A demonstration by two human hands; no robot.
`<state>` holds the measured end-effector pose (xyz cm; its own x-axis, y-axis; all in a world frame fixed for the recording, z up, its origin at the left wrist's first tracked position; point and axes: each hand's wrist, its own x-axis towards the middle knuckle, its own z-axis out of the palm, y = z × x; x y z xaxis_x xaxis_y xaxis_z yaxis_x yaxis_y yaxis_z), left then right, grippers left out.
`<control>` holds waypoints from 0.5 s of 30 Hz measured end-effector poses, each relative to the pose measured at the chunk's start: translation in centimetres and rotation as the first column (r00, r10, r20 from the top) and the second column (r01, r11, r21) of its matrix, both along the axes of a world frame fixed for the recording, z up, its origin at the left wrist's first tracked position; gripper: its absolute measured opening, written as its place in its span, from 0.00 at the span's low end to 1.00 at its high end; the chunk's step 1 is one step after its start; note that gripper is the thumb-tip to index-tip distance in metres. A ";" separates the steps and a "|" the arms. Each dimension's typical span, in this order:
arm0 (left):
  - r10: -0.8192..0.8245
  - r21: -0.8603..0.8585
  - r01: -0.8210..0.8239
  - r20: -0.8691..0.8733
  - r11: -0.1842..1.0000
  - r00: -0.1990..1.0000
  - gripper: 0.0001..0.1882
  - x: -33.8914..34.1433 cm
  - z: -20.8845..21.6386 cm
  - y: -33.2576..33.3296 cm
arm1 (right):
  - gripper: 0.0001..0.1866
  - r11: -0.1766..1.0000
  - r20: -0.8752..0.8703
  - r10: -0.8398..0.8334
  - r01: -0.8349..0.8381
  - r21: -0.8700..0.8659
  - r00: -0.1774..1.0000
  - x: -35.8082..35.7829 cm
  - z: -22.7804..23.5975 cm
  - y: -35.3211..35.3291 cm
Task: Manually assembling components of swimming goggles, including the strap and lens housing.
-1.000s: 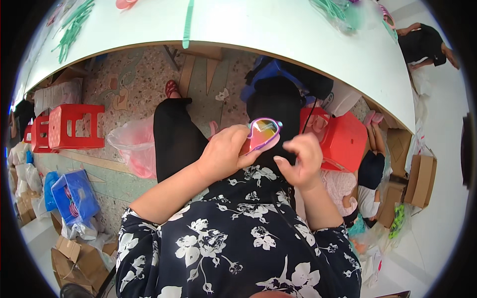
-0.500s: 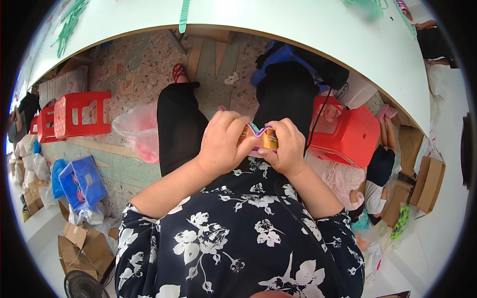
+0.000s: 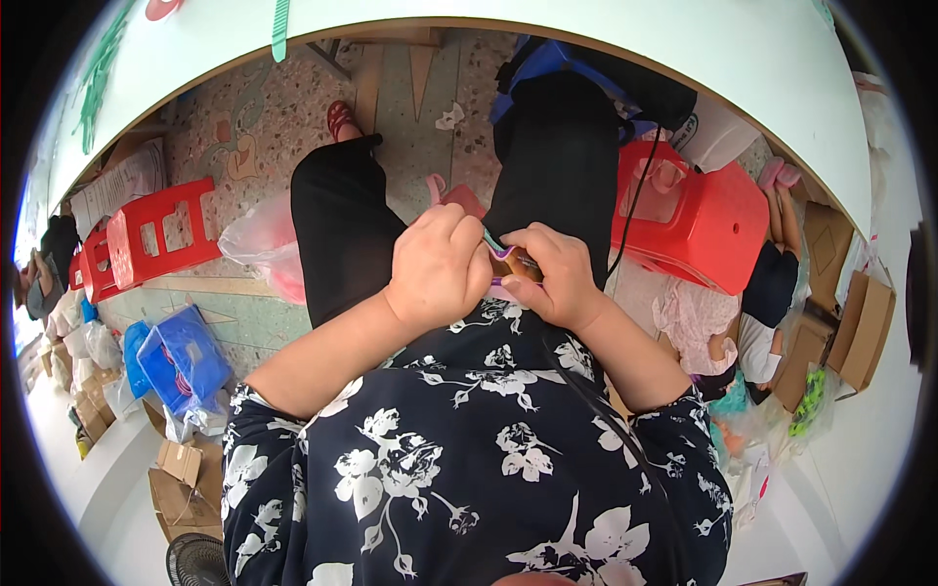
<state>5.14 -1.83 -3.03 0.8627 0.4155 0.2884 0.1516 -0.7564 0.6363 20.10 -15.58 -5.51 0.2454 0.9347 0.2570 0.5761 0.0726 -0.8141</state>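
Both your hands are closed on the purple-rimmed eyewear (image 3: 518, 262): your left hand (image 3: 440, 266) wraps its left end, hiding most of it, and your right hand (image 3: 557, 273) pinches the other. It sits between your floral top (image 3: 469, 459) and the white bench (image 3: 625, 34), where a green strap (image 3: 280, 31) reaches the near edge. A red stool (image 3: 718, 220) stands to your right.
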 end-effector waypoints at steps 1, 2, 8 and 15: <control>0.026 0.070 -0.029 0.040 0.997 0.999 0.03 0.3 0.7 0.1 | 0.25 0.999 -0.027 0.031 -0.031 -0.032 0.999 0.1 0.1 0.0; 0.029 0.049 -0.030 0.022 0.998 0.999 0.03 0.4 0.5 0.1 | 0.25 0.999 -0.026 0.026 -0.027 -0.040 0.999 0.1 -0.1 0.1; -0.035 -0.112 0.028 -0.063 0.993 0.997 0.03 0.9 -2.3 0.8 | 0.27 0.998 0.032 0.017 -0.015 -0.054 0.999 1.3 -0.4 0.8; 0.001 0.028 -0.003 0.085 1.000 0.996 0.12 2.0 0.1 1.4 | 0.35 0.997 0.028 0.018 -0.020 0.071 0.999 2.1 -1.2 1.0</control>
